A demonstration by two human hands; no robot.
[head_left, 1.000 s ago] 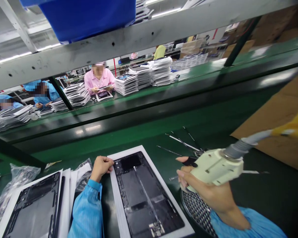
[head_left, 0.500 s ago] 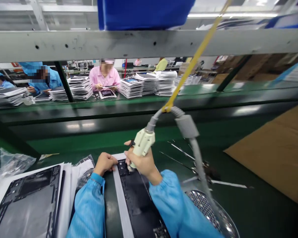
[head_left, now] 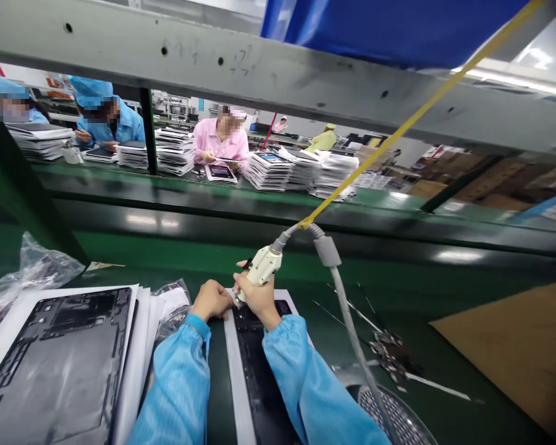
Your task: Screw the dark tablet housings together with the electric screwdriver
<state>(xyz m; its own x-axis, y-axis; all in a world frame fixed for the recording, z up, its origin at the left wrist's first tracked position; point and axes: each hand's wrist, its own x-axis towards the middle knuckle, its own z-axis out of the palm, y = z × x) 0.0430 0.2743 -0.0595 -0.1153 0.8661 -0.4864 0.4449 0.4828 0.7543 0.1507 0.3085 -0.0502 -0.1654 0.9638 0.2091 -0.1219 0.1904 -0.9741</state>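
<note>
Head view: left hand [head_left: 209, 300] curled on the top edge of a dark tablet housing [head_left: 259, 364] lying in a white backing sheet, grip impossible to tell; right hand [head_left: 258, 296] clenched around a cream electric screwdriver [head_left: 265, 266], its lower end at that housing's upper edge. Just left, a second tablet housing [head_left: 60, 364] on a stack of white sheets, and a grey hose [head_left: 347, 327] running from the screwdriver.
</note>
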